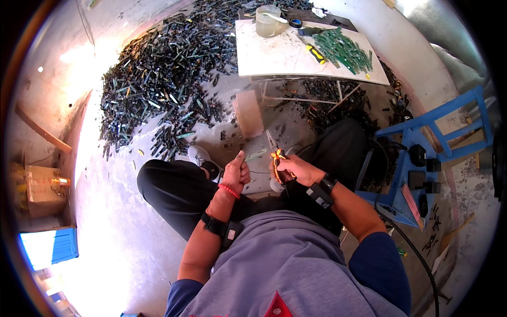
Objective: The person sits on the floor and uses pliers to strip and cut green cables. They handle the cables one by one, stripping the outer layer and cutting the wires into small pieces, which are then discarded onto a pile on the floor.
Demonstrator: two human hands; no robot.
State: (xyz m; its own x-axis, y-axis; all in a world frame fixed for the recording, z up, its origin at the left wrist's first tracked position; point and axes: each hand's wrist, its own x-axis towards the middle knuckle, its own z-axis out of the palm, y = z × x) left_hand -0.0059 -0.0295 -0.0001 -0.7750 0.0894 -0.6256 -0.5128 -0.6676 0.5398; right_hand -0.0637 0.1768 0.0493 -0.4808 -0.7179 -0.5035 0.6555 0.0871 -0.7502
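Above my lap, my left hand [236,170] is closed with the thumb up, pinching one end of a thin greenish strip [256,154]. To its right, my right hand [294,170] grips long-nose pliers [272,142] with orange and black handles; their jaws point up and away from me, near the strip's far end but apart from it. Further off, a white-topped table [273,59] bears a pile of green strips [342,49], a yellow and black handled tool [315,54], a dark-handled tool [309,31], a roll of tape [295,23] and a plastic jug of liquid [267,23] with a white spoon.
A large heap of dark strips [166,67] covers the floor ahead and left, with more under the table. A cardboard box [249,114] stands before the table. At right is a blue chair [412,174] with black devices on it; a black cable [412,243] runs past it.
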